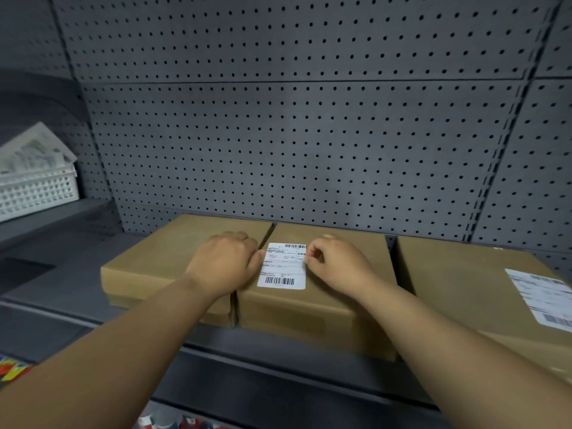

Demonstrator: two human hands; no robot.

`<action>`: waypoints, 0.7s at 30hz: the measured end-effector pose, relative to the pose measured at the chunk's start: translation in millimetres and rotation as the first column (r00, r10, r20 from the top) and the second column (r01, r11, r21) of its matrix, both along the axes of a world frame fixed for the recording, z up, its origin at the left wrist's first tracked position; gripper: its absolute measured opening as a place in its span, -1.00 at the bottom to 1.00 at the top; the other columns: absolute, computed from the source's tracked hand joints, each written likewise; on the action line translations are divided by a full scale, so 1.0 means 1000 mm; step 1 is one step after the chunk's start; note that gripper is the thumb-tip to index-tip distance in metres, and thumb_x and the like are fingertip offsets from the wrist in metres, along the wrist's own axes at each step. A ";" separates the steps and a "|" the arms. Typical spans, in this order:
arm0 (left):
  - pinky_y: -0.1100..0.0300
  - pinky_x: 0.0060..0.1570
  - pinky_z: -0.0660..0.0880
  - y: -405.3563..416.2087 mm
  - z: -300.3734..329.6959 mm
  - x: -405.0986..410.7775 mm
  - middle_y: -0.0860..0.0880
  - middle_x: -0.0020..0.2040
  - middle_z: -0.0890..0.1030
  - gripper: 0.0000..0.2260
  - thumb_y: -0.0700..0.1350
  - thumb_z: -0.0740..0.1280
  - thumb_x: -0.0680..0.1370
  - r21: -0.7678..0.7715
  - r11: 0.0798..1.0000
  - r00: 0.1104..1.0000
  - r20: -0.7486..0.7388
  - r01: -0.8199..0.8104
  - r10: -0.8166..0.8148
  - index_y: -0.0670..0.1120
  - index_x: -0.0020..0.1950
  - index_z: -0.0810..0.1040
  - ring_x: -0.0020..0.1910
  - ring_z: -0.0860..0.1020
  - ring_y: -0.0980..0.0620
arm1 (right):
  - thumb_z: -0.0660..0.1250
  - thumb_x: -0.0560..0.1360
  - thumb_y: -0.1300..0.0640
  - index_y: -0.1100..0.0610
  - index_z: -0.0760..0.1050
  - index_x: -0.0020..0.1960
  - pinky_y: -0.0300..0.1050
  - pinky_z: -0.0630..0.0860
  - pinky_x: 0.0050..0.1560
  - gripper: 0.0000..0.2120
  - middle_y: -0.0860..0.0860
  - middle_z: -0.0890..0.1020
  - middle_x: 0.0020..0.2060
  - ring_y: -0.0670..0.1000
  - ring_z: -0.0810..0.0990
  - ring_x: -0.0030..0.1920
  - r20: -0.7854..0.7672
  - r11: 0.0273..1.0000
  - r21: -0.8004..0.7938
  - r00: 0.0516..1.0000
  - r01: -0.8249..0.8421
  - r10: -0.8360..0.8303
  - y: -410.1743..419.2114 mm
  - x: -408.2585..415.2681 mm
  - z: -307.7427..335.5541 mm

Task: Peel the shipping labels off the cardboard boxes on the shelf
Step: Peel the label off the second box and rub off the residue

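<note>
Three cardboard boxes sit side by side on a dark grey shelf [55, 283] backed by a perforated panel [294, 134]. The middle box [312, 308] carries a white shipping label [283, 267] on its top face, printed with barcodes near its upper and lower ends, and the label lies flat between the two hands. The left hand [227, 261] rests across the seam where the left box [154, 261] meets the middle one, its fingers curled under, with its fingertips touching the label's left edge about halfway up; whether they actually grip the edge cannot be told. The right hand [334, 261] lies on the middle box just right of the label, with thumb and forefinger drawn together at the upper part of the label's right edge, apparently pinching it, though no lifted corner is visible. The right box [458, 292] stands a little apart from the middle one and bears its own white label [544, 298] near the picture's right border, well away from both hands. On a neighbouring shelf to the far left stands a white lattice basket [37, 193] holding printed sheets [34, 150].
</note>
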State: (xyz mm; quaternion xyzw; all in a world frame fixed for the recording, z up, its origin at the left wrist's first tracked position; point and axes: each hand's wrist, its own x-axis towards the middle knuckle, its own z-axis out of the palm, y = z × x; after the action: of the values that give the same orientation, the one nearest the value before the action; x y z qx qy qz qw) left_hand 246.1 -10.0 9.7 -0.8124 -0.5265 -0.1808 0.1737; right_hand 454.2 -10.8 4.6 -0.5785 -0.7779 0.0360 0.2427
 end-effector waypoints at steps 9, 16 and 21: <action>0.13 0.00 0.38 0.027 -0.012 -0.027 -0.01 0.03 0.57 -0.68 0.06 0.07 0.61 -0.118 0.967 0.969 -0.069 0.226 -0.235 -0.06 0.09 0.55 0.00 0.51 -0.01 | 0.18 0.51 0.07 0.10 0.53 -0.04 -0.03 0.52 -0.03 -0.82 0.02 0.59 -0.04 0.06 0.52 0.02 0.214 0.995 0.058 0.972 0.085 -0.096 -0.002 -0.038 -0.016; 0.13 0.05 0.37 0.042 -0.016 -0.035 -0.01 0.06 0.56 -0.69 0.05 0.09 0.60 -0.108 0.919 0.918 -0.082 0.379 -0.389 -0.06 0.12 0.54 0.05 0.50 -0.03 | 0.08 0.58 -0.02 0.10 0.47 0.00 -0.02 0.46 0.05 -0.74 0.04 0.55 0.00 0.09 0.48 0.07 0.344 0.985 0.053 0.923 0.167 -0.175 -0.005 -0.047 -0.018; 0.11 0.07 0.39 0.046 -0.020 -0.035 0.00 0.08 0.55 -0.68 0.06 0.08 0.60 -0.131 0.905 0.905 -0.087 0.404 -0.417 -0.05 0.13 0.54 0.06 0.49 -0.02 | 0.03 0.60 -0.03 0.14 0.44 0.04 0.04 0.46 0.08 -0.69 0.09 0.53 0.03 0.13 0.48 0.08 0.421 0.979 0.026 0.886 0.204 -0.196 -0.007 -0.052 -0.017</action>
State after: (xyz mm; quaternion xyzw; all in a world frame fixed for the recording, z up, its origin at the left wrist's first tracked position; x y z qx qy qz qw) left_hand 211.6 36.1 -10.3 -0.9223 -0.3419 -0.1378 0.1162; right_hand 402.2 -17.7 -11.9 -0.6518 -0.7479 -0.1075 0.0658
